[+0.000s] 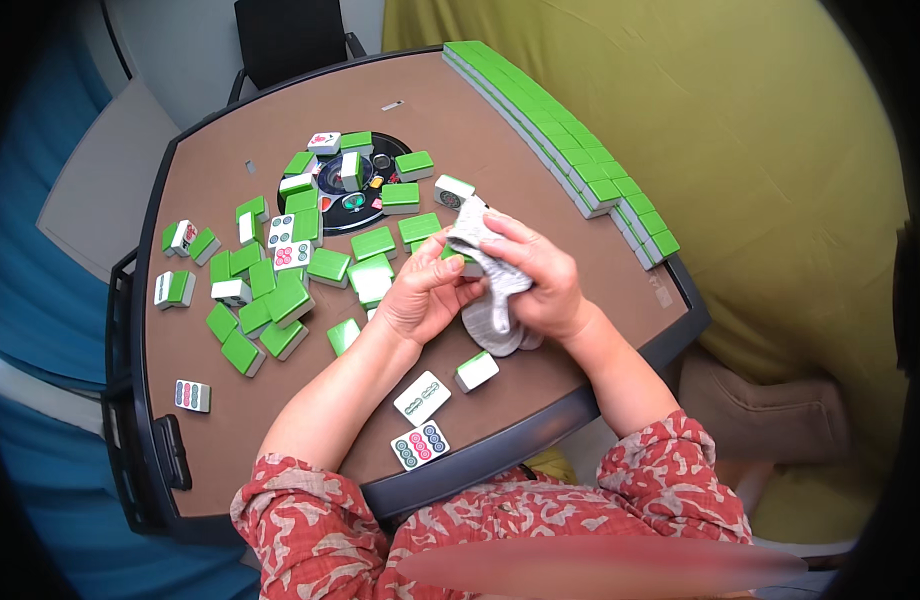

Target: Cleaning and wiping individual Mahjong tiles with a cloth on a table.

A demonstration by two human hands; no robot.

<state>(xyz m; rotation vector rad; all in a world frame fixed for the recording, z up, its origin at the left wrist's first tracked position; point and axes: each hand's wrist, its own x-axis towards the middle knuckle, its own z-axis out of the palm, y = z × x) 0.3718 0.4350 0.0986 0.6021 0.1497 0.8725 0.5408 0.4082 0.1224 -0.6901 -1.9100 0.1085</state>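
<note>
My left hand (419, 296) grips a green-backed mahjong tile (469, 265) between thumb and fingers, above the near half of a brown mahjong table (580, 300). A crumpled grey-and-white cloth (509, 277) is in my right hand (544, 279), pressed against that tile and partly covering it. The cloth's lower end hangs beneath the hand. Just beyond the hands, a tile with a round dot design (453, 193) rests on its side. Closer to me lie a bamboo tile (422, 398), a dot tile (420, 445) and a tile on edge (477, 372).
Loose tiles (262, 279) spread over the left and middle, some on the round black centre console (340, 217). A long stacked tile wall (565, 139) lines the right side. A raised dark rim (490, 457) borders the table. An office chair (291, 41) stands beyond it.
</note>
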